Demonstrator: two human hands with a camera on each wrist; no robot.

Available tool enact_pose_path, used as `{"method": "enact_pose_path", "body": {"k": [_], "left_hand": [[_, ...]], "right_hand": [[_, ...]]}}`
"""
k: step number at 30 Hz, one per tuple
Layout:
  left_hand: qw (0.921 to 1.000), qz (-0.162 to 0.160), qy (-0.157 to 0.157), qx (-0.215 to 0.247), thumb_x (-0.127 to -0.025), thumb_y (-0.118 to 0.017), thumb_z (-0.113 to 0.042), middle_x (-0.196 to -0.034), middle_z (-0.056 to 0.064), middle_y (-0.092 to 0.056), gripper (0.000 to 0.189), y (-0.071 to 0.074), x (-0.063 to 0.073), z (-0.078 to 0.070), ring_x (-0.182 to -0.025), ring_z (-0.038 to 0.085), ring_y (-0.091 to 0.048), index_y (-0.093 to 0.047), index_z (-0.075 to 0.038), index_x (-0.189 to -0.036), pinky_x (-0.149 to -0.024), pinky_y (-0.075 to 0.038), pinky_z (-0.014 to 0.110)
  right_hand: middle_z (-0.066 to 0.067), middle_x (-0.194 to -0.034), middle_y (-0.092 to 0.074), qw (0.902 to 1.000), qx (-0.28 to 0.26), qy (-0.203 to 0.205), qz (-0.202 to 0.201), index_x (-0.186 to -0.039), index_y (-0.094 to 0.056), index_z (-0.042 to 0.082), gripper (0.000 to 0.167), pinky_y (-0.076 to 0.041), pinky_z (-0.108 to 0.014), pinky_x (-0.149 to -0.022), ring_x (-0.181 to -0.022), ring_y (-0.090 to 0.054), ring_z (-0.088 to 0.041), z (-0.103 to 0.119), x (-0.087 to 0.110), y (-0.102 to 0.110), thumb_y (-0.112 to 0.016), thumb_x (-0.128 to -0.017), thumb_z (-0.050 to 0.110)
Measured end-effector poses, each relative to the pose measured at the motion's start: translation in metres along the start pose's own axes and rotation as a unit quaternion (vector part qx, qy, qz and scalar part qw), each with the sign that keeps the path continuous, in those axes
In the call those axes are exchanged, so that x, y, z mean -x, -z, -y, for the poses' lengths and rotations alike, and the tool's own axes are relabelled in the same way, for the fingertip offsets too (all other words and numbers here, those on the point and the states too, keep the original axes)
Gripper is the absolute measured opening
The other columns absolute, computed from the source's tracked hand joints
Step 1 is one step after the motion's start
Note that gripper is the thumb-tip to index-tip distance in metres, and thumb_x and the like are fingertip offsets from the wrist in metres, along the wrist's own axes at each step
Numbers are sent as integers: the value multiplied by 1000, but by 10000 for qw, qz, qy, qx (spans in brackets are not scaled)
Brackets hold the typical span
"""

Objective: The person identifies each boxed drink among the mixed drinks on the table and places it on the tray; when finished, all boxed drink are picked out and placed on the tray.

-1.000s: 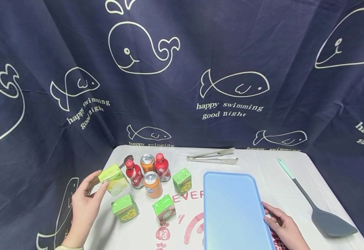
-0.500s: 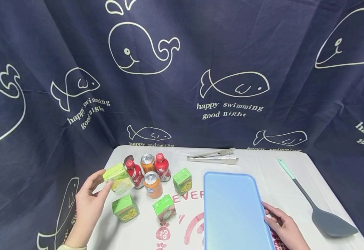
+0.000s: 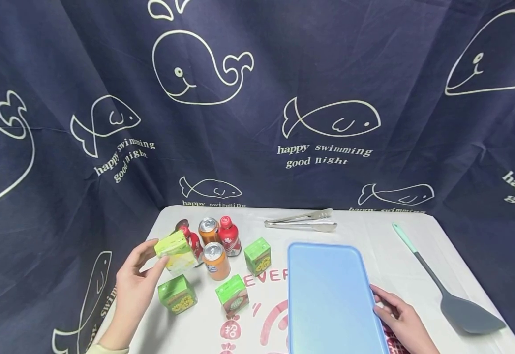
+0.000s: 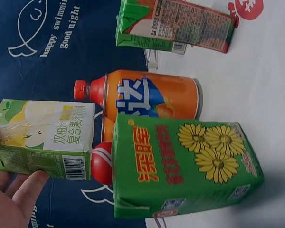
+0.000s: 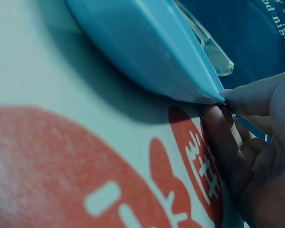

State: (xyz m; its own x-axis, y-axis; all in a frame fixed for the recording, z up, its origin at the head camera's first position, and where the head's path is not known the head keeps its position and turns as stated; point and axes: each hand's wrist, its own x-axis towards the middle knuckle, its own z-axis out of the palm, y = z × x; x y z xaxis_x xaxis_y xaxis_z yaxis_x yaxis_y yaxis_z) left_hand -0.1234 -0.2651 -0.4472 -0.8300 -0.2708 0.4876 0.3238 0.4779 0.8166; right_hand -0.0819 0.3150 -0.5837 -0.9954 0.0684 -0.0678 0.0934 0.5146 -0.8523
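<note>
My left hand (image 3: pixel 135 287) holds a yellow-green juice carton (image 3: pixel 176 254) between thumb and fingers, raised above the table at the left. In the left wrist view this juice carton (image 4: pixel 45 137) shows its printed side and barcode. Just below it stands a green drink carton with yellow flowers (image 4: pixel 190 166). Two orange soda cans (image 3: pixel 217 265) and two red-capped bottles (image 3: pixel 229 237) cluster to its right; the carried carton partly hides one bottle. My right hand (image 3: pixel 402 317) pinches the right rim of a blue tray (image 3: pixel 332 300), thumb above and fingers beneath in the right wrist view.
Two more green cartons stand nearer the middle, one in front (image 3: pixel 232 296) and one farther back (image 3: pixel 258 257). Metal tongs (image 3: pixel 301 222) lie at the back edge. A grey spatula (image 3: pixel 467 312) with a mint handle lies at the right. Dark printed curtains (image 3: pixel 257 123) surround the table.
My left hand has carried the juice carton to the right, so it now overlaps the left red bottle in the head view. My right hand and the tray have stayed put.
</note>
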Motion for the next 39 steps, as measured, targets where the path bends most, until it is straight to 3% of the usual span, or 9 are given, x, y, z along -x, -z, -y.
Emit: {"method": "enact_pose_path", "body": {"k": [5,17,39], "left_hand": [[9998,116,125,34,-89,-79,7,-117,10,-75,47,-4,1,-4,-109,1,-67,-68,-7,-133,-70,-60,15],[9985,287,45,471,-87,-80,9,-117,13,-74,47,-19,1,-12,-108,2,-68,-68,-3,-130,-69,-61,16],[9927,571,125,1058,-86,-80,10,-115,13,-75,46,-43,2,-22,-106,9,-70,-68,-2,-129,-72,-63,21]], "right_hand": [[-9,-112,-64,9999,-17,-97,41,-148,-55,-1,54,-52,-26,-63,-77,-57,-12,2,0,1,-70,-102,23],[-9,-111,-66,9999,-116,47,-69,-147,-56,-2,52,-52,-26,-62,-76,-59,-11,3,1,-1,-70,-102,21],[-8,-112,-66,9999,-109,-52,-20,-147,-56,-1,53,-52,-25,-64,-78,-59,-10,2,0,0,-70,-103,22]]}}
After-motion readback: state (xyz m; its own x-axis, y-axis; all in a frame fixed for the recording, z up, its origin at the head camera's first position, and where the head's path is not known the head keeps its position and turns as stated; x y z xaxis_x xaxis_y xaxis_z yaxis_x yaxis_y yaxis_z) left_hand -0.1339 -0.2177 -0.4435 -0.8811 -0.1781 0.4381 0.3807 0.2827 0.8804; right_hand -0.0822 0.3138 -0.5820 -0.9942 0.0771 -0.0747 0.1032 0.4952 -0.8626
